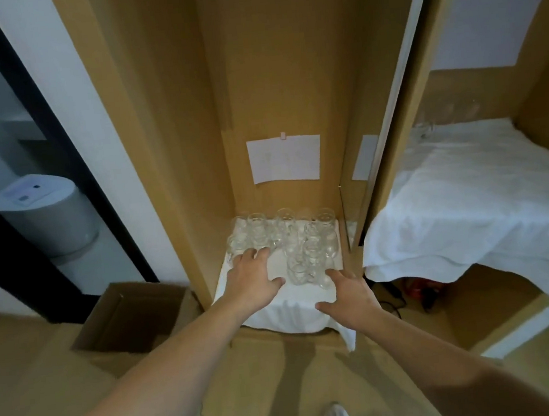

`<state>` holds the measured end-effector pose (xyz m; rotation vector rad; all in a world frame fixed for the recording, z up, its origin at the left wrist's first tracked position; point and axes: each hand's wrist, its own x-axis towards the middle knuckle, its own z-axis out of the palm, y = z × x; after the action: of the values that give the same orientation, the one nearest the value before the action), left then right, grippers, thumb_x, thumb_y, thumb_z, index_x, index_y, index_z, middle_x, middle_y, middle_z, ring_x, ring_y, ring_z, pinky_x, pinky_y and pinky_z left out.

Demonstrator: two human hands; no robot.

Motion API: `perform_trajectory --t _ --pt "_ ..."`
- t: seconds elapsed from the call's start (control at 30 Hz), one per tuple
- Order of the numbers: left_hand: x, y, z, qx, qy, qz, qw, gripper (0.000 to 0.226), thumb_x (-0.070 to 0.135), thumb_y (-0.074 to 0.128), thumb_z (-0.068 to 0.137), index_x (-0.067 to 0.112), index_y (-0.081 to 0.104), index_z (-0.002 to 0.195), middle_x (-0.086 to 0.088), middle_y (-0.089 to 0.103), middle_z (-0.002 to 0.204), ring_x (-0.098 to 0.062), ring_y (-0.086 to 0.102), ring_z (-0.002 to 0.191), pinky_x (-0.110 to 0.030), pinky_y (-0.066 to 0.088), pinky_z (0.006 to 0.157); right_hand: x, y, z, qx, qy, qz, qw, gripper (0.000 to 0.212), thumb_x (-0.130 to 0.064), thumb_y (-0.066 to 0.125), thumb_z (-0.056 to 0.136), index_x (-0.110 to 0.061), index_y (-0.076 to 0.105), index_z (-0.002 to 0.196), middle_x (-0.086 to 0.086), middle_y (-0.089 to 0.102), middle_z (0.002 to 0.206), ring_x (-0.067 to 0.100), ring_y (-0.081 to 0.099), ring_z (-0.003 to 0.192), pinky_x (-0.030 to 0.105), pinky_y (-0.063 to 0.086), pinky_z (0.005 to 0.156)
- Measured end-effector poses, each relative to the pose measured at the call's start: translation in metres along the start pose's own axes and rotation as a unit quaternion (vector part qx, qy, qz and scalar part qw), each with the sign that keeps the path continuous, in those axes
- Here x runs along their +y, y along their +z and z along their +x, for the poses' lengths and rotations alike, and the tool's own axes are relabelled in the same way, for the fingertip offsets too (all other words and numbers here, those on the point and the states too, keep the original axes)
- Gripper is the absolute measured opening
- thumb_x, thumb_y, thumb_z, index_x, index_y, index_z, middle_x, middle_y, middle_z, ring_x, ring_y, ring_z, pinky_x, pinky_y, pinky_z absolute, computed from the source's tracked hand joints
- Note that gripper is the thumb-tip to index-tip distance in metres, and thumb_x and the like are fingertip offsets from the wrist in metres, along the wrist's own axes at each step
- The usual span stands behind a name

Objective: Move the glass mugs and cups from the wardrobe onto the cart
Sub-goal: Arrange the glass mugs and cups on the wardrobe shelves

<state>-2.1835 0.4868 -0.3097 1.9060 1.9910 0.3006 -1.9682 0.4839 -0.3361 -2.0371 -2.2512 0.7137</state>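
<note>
1. A cardboard box (pixel 132 317) is sitting open on the floor at the far left, just beside the wardrobe (pixel 164 118); what is inside it cannot be told.
2. The left hand (pixel 251 282) is reaching into the wardrobe, fingers spread and fairly straight, its grip wide and holding nothing. The fingertips are arriving at the left group of glass mugs (pixel 252 235), probably because those are standing nearest on that side. Whether they are touching glass yet cannot be told.
3. The glasses are standing upright and packed close together on a white cloth (pixel 286 314) covering the wardrobe's floor, filling the back edge and running forward along the right side. The cloth is likely cushioning them and keeping them from sliding or clinking.
4. A sheet of paper (pixel 284 160) is hanging on the wardrobe's back wall above the glasses; its writing is too faint to read.
5. The right hand (pixel 346 293) is hovering near the front right corner of the cloth, fingers loosely extended, grip wide and empty, just beside the front cups (pixel 301 272). It seems placed to take a glass while the other hand takes another, so two could go in one trip.
6. To the right, a surface draped in a white sheet (pixel 466 196) is waiting with a few glasses at its far edge; this may be the cart, though that is a guess.
</note>
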Motion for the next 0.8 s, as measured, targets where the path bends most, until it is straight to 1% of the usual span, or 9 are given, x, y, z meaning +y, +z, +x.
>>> perform_trajectory --t 0.17,0.4,0.5,0.67,0.8 --pt "-0.015 0.011 0.023 -0.010 -0.021 -0.006 1.000 0.075 0.051 0.065 0.092 0.024 0.033 0.154 -0.004 0.037 0.155 -0.029 0.033 0.143 -0.044 0.040 0.110 -0.001 0.006 0.036 -0.017 0.003 0.012 1.000 0.080 -0.051 0.066 0.089 -0.024 0.030 0.155 0.004 0.041 0.153 0.029 0.041 0.137 0.039 0.044 0.107" --pt "-0.023 0.023 0.080 -0.051 -0.041 0.022 0.998 0.076 0.052 0.065 0.093 0.023 0.032 0.155 -0.005 0.036 0.157 -0.031 0.033 0.142 -0.043 0.040 0.110 0.009 0.019 0.097 -0.032 0.016 0.054 0.998 0.080 -0.049 0.068 0.090 -0.021 0.031 0.155 0.006 0.044 0.151 0.029 0.044 0.136 0.038 0.041 0.111" --pt "-0.019 0.031 0.110 -0.063 -0.050 0.011 0.997 0.076 0.050 0.066 0.092 0.022 0.033 0.155 -0.007 0.037 0.156 -0.031 0.035 0.141 -0.044 0.042 0.109 0.022 0.026 0.120 -0.044 0.024 0.071 0.996 0.083 -0.049 0.070 0.089 -0.019 0.032 0.155 0.007 0.045 0.151 0.029 0.042 0.138 0.040 0.039 0.113" --pt "-0.013 0.054 0.147 -0.090 -0.060 -0.009 0.994 0.078 0.047 0.068 0.091 0.021 0.032 0.155 -0.008 0.035 0.157 -0.030 0.033 0.143 -0.045 0.040 0.110 0.045 0.035 0.163 -0.066 0.057 0.082 0.993 0.081 -0.046 0.071 0.088 -0.020 0.032 0.154 0.007 0.048 0.148 0.028 0.042 0.138 0.038 0.041 0.108" --pt "-0.015 0.074 0.167 -0.095 -0.076 -0.031 0.992 0.079 0.045 0.070 0.089 0.021 0.033 0.155 -0.007 0.036 0.156 -0.030 0.032 0.143 -0.046 0.040 0.110 0.058 0.048 0.189 -0.077 0.076 0.091 0.990 0.080 -0.045 0.072 0.088 -0.019 0.033 0.153 0.008 0.049 0.147 0.029 0.045 0.136 0.037 0.040 0.107"
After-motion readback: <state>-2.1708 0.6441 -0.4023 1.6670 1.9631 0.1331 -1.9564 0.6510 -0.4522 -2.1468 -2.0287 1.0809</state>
